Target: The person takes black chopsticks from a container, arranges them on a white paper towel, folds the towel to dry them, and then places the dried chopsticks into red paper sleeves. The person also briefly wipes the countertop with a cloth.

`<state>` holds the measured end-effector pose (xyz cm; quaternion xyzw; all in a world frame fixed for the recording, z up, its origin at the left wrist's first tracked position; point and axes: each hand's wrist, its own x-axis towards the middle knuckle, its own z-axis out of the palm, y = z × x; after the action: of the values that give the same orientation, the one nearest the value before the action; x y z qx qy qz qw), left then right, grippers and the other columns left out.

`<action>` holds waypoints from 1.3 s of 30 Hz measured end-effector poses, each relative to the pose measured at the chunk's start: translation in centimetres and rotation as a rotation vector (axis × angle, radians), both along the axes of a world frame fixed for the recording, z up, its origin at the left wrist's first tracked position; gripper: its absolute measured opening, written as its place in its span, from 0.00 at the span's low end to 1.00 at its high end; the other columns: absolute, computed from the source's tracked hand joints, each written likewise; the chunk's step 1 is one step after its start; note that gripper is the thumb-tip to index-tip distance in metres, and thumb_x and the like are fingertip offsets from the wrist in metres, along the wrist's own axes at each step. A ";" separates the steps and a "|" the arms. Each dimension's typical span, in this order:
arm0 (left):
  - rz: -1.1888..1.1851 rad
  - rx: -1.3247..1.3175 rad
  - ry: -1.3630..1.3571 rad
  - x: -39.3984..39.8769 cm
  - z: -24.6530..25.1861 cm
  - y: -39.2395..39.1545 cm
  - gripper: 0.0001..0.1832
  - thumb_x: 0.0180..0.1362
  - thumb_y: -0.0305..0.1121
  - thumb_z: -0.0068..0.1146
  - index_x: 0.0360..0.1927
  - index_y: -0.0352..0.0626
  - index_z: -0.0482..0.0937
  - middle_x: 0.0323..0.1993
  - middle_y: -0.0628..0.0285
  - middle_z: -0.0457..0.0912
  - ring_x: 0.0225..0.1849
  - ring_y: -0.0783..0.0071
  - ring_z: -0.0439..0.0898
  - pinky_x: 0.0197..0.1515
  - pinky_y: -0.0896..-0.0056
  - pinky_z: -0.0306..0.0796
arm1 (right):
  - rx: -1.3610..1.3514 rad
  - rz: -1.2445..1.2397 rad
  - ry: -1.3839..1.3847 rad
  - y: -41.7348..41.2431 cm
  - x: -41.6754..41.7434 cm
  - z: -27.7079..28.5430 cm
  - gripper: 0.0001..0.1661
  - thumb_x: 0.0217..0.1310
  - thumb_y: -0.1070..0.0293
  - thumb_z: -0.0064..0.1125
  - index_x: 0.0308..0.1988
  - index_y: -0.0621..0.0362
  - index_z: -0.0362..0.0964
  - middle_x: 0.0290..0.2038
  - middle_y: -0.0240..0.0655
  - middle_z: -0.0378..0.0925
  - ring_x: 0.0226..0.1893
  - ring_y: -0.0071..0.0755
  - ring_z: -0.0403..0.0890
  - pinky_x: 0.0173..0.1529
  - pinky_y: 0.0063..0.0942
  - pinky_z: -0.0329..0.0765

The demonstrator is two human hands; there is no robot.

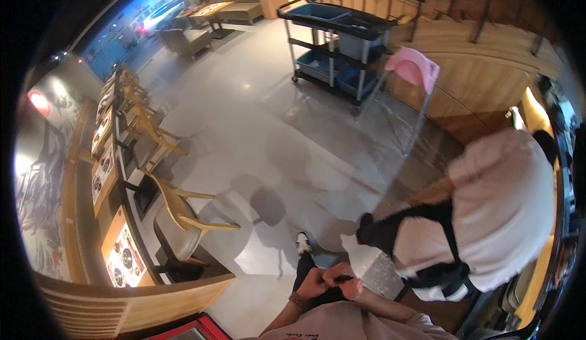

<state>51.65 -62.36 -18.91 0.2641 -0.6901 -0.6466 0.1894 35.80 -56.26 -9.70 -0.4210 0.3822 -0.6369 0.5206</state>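
My left hand (312, 285), with a beaded bracelet at its wrist, meets my right hand (351, 288) in front of my waist. A small dark object (343, 279) shows between the fingers, gripped by my right hand; its kind is too small to make out. Whether the left fingers also grip it is hidden by the overlap. Below the hands are my dark trousers and one black-and-white shoe (303, 244) on the pale floor. A light shirt (329, 321) with writing on it covers my torso.
Close on my right, a person in a light shirt (499, 212) and dark apron straps bends over. Ahead stand a black utility cart (336, 19) with grey-blue bins and a pink-topped high chair (414, 67). Wooden chairs (183, 212) and set tables (121, 253) line the left.
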 end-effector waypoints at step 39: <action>-0.594 -0.474 -0.218 -73.7 1.0 -62.3 0.21 0.71 0.45 0.64 0.48 0.33 0.79 0.40 0.49 0.80 0.43 0.61 0.75 0.48 0.54 0.69 | -0.426 -0.194 -0.411 -43.9 -66.6 23.7 0.86 0.40 0.19 0.78 0.76 0.59 0.37 0.55 0.49 0.78 0.55 0.44 0.83 0.52 0.35 0.84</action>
<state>-22.08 -124.61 -17.86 0.0691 -0.8828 -0.4641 -0.0245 -30.76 -100.12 14.02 -0.3444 0.1652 -0.8213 0.4238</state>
